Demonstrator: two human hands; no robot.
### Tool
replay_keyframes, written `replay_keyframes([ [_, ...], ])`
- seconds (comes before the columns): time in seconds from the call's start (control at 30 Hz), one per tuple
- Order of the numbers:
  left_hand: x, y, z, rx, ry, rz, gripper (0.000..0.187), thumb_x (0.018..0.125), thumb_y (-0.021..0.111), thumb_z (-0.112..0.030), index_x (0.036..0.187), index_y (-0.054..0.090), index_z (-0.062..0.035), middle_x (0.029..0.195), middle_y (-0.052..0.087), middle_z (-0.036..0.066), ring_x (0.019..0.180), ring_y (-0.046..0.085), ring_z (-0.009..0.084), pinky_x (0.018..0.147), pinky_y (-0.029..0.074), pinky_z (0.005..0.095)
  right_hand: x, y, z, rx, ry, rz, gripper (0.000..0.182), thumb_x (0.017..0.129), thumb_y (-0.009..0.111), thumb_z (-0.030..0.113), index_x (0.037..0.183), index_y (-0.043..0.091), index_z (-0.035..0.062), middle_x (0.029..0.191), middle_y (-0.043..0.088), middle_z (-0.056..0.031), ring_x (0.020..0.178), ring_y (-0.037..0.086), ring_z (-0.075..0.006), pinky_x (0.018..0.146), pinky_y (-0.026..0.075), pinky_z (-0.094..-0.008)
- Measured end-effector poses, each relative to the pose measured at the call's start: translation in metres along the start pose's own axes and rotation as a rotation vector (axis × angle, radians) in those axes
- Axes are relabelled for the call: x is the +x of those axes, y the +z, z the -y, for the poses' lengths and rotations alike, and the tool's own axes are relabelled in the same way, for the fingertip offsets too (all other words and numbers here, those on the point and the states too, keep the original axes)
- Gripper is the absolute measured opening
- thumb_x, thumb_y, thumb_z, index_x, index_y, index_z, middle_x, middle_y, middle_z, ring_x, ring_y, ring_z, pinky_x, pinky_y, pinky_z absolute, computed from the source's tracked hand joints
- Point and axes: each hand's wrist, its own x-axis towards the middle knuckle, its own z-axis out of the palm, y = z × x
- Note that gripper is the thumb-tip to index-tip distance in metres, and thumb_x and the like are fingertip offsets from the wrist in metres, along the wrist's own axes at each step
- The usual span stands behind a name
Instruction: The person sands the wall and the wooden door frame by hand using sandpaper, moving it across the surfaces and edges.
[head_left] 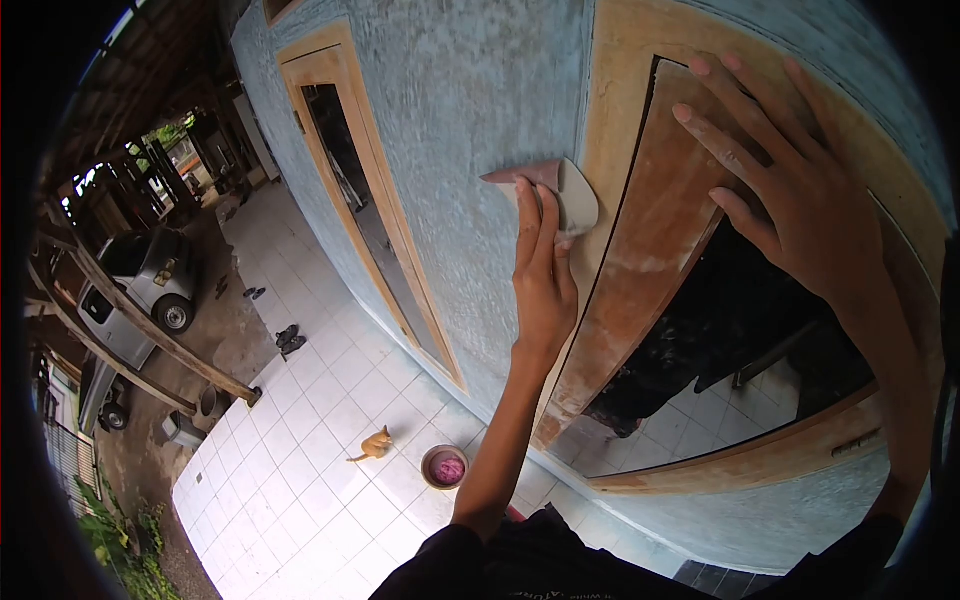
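Note:
My left hand (pixel 545 275) presses a piece of sandpaper (pixel 575 205) against the blue wall, beside the pale outer wooden frame of a window. The sandpaper is bent over, with a reddish-brown face and a pale grey back showing. My fingers lie over it, and the thumb is mostly hidden. Higher up on the right, my right hand (pixel 815 205) is spread over the brown wooden window sash (pixel 640 265) and holds nothing. Whitish dust marks its fingers and patches of the sash. Dark glass (pixel 700 330) fills the sash and reflects the tiled floor.
A second narrow wood-framed window (pixel 365 190) is farther along the blue wall (pixel 455 90). Below, an orange cat (pixel 375 443) sits on white tiles near a bowl (pixel 443 468) with something pink in it. Dark sandals (pixel 290 340), wooden posts (pixel 160 310) and a silver vehicle (pixel 150 280) lie beyond.

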Motion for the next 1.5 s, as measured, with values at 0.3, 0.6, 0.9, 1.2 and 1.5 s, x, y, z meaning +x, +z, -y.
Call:
replay_keyframes([
  [0.3,0.008,-0.005,-0.007,-0.002,0.005,0.022,0.056,0.099,0.046,0.008,0.154,0.04,-0.0027,0.165,0.022,0.024,0.15,0.026,0.0408,0.118,0.037,0.0441,0.0,0.001,0.002,-0.008,0.01,0.016,0.075,0.084,0.07,0.026,0.154,0.044,0.0258,0.164,0.035,-0.0029,0.151,0.032,-0.0235,0.127,0.022,-0.05],
  [0.6,0.019,-0.001,-0.011,-0.102,-0.065,-0.013,0.056,0.1,0.045,0.008,0.155,0.039,-0.0028,0.165,0.021,0.024,0.15,0.026,0.0414,0.116,0.039,0.0436,-0.002,0.003,0.001,0.0,0.003,0.004,0.076,0.083,0.072,0.026,0.154,0.045,0.0253,0.164,0.035,-0.0031,0.151,0.032,-0.0232,0.127,0.021,-0.0494],
  [0.9,0.013,-0.002,-0.014,-0.021,-0.019,-0.005,0.056,0.1,0.044,0.007,0.155,0.038,-0.003,0.165,0.022,0.023,0.15,0.028,0.041,0.115,0.04,0.0424,-0.004,0.006,0.003,0.042,0.019,-0.032,0.075,0.082,0.073,0.026,0.153,0.046,0.0248,0.164,0.035,-0.0024,0.152,0.031,-0.0216,0.128,0.02,-0.0485],
  [1.2,0.009,0.0,-0.014,0.018,0.035,0.011,0.056,0.1,0.043,0.008,0.155,0.037,-0.0006,0.165,0.02,0.025,0.149,0.028,0.0416,0.115,0.04,0.0431,-0.004,0.008,0.006,0.073,0.036,-0.058,0.074,0.082,0.075,0.029,0.151,0.048,0.0244,0.164,0.035,-0.0012,0.152,0.031,-0.0197,0.129,0.017,-0.0501],
  [1.5,0.03,-0.001,-0.022,-0.011,0.027,-0.028,0.045,0.109,0.041,-0.014,0.154,0.043,-0.0047,0.164,0.029,0.02,0.147,0.035,0.0363,0.112,0.042,0.0429,-0.004,0.012,0.006,0.117,0.03,-0.08,0.074,0.08,0.077,0.032,0.148,0.05,0.0229,0.164,0.035,-0.0009,0.152,0.03,-0.0206,0.129,0.016,-0.051],
])
